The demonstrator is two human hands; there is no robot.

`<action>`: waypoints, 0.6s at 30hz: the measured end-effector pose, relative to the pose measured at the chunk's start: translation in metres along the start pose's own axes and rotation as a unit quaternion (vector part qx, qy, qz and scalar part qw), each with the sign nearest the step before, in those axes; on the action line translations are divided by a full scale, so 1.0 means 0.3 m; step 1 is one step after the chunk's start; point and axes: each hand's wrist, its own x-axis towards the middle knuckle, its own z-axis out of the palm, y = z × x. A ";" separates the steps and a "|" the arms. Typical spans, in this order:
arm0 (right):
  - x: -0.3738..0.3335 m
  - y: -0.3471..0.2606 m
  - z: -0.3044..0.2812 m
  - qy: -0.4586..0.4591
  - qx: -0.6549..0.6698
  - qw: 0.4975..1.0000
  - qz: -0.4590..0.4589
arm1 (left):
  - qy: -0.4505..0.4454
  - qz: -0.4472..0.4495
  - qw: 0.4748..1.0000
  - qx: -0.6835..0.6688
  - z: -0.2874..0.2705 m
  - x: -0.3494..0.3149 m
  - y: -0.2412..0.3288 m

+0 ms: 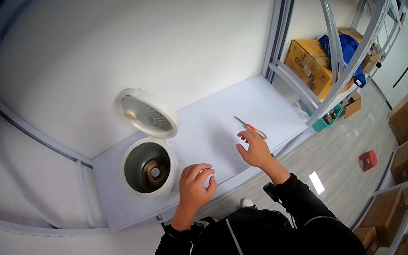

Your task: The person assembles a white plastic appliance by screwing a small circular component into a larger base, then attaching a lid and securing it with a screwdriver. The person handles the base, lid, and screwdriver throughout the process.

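A white rice cooker (126,176) stands on the left part of the pale table (213,116), its lid (152,115) raised toward the wall. No inner pot sits in it; a brown-stained heating plate (153,172) with a round centre piece shows at the bottom. My left hand (195,185) hovers just right of the cooker, fingers loosely bent and thumb apart, holding nothing visible. Farther right, my right hand (256,150) is open, fingers apart. Just beyond its fingertips lies a screwdriver (249,127) with a red handle; I cannot tell whether they touch.
Grey metal frame posts (280,17) border the table, with a white wall behind. At the right are a cardboard box (308,68), a blue bag (349,49) and a green bin (326,122). A red stool (368,160) stands on the floor near shelves of cartons (385,214).
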 end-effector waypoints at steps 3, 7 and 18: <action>-0.036 0.085 -0.054 -0.031 0.007 0.999 0.018 | -0.023 -0.040 0.999 -0.013 0.102 0.027 0.027; -0.053 0.210 -0.120 -0.047 -0.027 0.998 0.028 | -0.040 -0.083 0.996 -0.019 0.236 0.052 0.080; 0.007 0.468 -0.055 -0.140 -0.121 0.980 0.075 | -0.086 -0.224 0.971 -0.012 0.357 0.105 0.184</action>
